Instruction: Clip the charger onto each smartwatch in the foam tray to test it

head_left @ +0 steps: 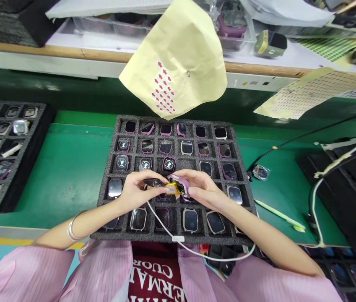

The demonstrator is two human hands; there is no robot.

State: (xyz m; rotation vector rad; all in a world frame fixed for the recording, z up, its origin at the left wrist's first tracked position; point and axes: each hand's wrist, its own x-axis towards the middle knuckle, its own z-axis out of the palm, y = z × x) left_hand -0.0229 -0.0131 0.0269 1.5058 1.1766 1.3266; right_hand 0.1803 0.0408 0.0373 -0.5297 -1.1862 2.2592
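Over the foam tray (178, 239), both my hands meet at an opened smartwatch. My right hand (205, 188) is closed around its purple watch case (180, 184), which is tilted on edge. A yellow battery-like block (172, 188) sticks out of the case's open side. My left hand (140, 188) pinches this block between thumb and fingers. Against the left fingers lies a dark glossy piece (153, 182) with small white marks; whether it is the watch's screen I cannot tell. A white cable (165, 228) runs below the hands. Watches, some with lit screens (122, 162), sit in the compartments around.
Another foam tray (11, 197) of watches stands at the left. On the green bench lie a pale green pen-like tool (280, 215) and a small bagged part (261, 172). Yellow sticker sheets (193, 54) hang from the shelf (102, 56). Black foam trays (354, 184) are stacked at the right.
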